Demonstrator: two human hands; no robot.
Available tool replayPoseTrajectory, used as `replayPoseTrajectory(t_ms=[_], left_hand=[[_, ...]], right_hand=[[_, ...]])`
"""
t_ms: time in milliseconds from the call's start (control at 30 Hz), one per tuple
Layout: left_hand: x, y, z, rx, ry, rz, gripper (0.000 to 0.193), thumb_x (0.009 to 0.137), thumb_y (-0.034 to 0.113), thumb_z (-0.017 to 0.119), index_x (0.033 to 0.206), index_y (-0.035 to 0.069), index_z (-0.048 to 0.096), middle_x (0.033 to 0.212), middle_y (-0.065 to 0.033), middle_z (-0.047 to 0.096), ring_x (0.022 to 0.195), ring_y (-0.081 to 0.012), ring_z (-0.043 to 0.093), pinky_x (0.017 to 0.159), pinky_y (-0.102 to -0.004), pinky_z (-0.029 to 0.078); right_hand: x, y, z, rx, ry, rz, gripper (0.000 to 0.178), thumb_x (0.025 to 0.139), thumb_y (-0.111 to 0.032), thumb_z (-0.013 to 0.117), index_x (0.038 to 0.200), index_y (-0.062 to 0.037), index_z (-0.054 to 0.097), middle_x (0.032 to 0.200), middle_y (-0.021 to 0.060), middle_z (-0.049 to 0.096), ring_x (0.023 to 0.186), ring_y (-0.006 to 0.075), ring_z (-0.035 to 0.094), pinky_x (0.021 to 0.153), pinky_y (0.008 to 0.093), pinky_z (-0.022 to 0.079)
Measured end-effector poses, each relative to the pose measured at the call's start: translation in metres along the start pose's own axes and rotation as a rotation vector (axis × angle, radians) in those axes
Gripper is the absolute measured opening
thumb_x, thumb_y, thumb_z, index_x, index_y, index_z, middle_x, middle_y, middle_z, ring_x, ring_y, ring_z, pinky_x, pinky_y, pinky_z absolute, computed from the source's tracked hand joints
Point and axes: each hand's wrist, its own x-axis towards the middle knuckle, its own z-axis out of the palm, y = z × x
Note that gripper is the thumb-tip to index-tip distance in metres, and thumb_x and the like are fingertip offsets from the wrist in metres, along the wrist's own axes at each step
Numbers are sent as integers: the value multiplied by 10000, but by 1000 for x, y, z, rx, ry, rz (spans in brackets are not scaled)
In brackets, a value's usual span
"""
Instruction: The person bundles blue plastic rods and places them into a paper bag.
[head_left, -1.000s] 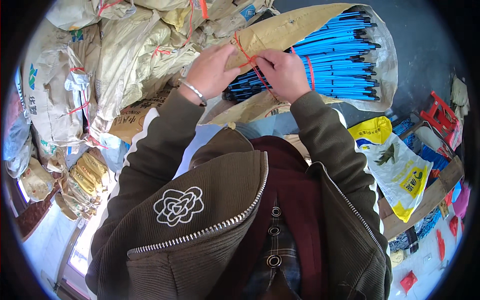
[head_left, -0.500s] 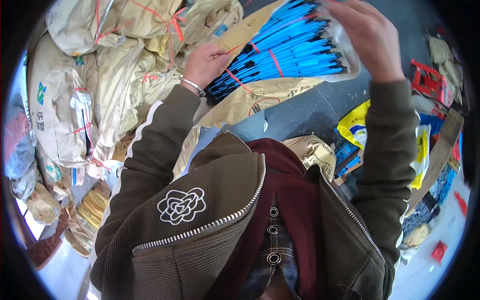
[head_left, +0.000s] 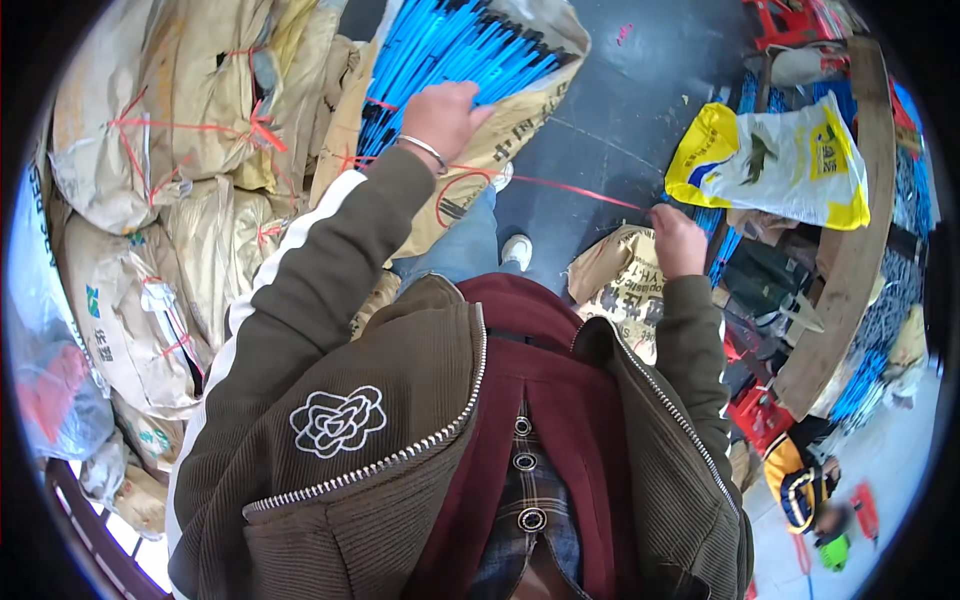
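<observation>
By the right hand (head_left: 680, 242), whose fingers are closed in a narrow pinch, one end of a thin red string (head_left: 575, 187) is held. The string is drawn almost straight, and below the left hand (head_left: 437, 125) it is led to the open sack (head_left: 525, 118). The fingers of the left hand are bent and laid over the blue strips (head_left: 450, 45); whether something is gripped by them cannot be told. A smooth, silver-coloured bracelet (head_left: 424, 152) is worn at the left wrist. The strips, slim and long with black ends, are packed inside the open sack, which is made of creased tan material and is placed at the upper middle of the view. On its side, large dark characters and a red curved mark are printed. Near the right hand, a crumpled tan sack (head_left: 620, 280) is covered with dark lettering. Farther right, a glossy yellow and white bag (head_left: 770, 160) is seen, printed with a dark leaf-like shape and small writing, beside a rough wooden plank (head_left: 860, 220). At the left, bulging, wrinkled sacks (head_left: 200, 110) are piled and tied with red cord; on one of them, a blue-green emblem (head_left: 93, 301) is printed.
</observation>
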Motion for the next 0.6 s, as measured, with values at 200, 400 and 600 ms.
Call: replayPoseTrajectory(t_ms=[200, 400, 600], left_hand=[[3, 8, 36, 293, -150, -26, 207, 753, 247, 602, 787, 47, 561, 753, -143, 585, 704, -324, 559, 596, -406, 440], [17, 7, 19, -2, -422, -34, 172, 800, 194, 515, 823, 27, 551, 768, -178, 576, 733, -342, 558, 635, -394, 448], [-4, 19, 37, -325, -549, -210, 151, 810, 152, 496, 851, 16, 545, 791, -177, 570, 720, -339, 551, 634, -377, 438]], right_hand=[[-42, 4, 54, 118, 98, 181, 157, 782, -249, 564, 817, -118, 644, 776, 121, 609, 668, 305, 594, 603, 408, 460], [-8, -18, 102, 517, 209, 683, 164, 780, -215, 574, 861, -105, 664, 802, 124, 633, 706, 290, 613, 662, 360, 476], [42, -93, 126, 1017, 129, 630, 186, 786, -166, 568, 860, -18, 653, 739, 143, 643, 691, 197, 635, 628, 296, 485]])
